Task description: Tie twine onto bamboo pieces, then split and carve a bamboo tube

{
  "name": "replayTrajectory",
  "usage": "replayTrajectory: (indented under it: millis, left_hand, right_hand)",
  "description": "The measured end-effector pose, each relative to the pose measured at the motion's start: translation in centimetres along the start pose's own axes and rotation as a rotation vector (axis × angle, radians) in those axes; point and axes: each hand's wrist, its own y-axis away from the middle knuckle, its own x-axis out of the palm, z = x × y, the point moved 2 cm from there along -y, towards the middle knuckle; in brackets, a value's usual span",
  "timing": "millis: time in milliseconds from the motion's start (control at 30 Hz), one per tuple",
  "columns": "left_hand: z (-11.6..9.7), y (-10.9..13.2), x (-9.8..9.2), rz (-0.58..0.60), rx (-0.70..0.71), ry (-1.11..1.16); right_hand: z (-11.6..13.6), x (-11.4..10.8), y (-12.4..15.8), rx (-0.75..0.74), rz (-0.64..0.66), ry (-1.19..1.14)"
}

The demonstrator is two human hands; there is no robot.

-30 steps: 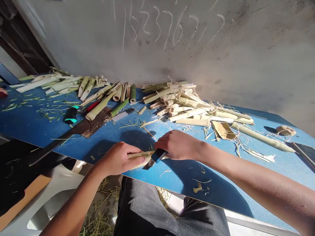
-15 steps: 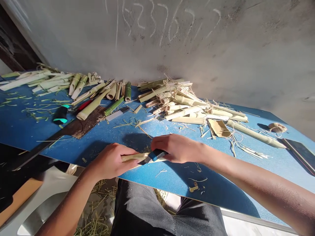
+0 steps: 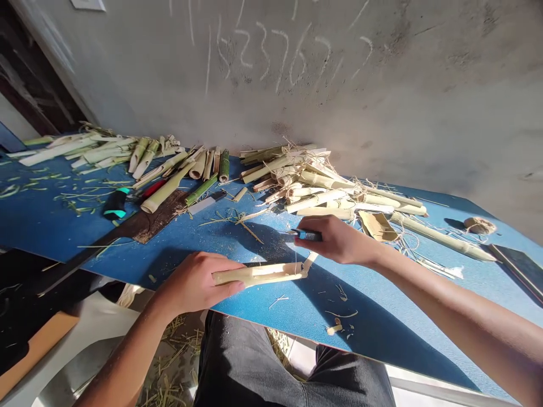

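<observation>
My left hand (image 3: 207,282) grips one end of a split bamboo piece (image 3: 271,273), its hollow side facing up and its far end pointing right. A thin strip sticks up at that far end. My right hand (image 3: 339,240) is closed round the dark blue and black handle of a utility knife (image 3: 309,234), held above and just beyond the bamboo's right end. The knife's tip points left, apart from the bamboo. Small shavings (image 3: 334,327) lie on the blue table (image 3: 382,316) near both hands.
Bamboo pieces are heaped at the back centre (image 3: 314,181) and back left (image 3: 93,148). A cleaver (image 3: 156,220), a small knife (image 3: 206,202) and a teal-black handle (image 3: 116,204) lie at left. A twine ball (image 3: 479,225) and a dark flat device (image 3: 520,263) are at right.
My right hand has lifted the utility knife off the bamboo and moved it up and right. More of the bamboo's hollow now shows. My left hand keeps its grip; the view has shifted slightly.
</observation>
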Motion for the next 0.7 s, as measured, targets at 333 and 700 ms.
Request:
replayTrajectory:
  millis: [333,700]
  left_hand:
    - [0.3,0.0,0.3,-0.073,-0.029,-0.122]
    - [0.7,0.0,0.1,-0.026,-0.082,0.023]
  right_hand:
    - [3.1,1.1,1.1,-0.076,0.047,-0.016]
    - [5.1,2.6,-1.3,-0.271,0.163,-0.031]
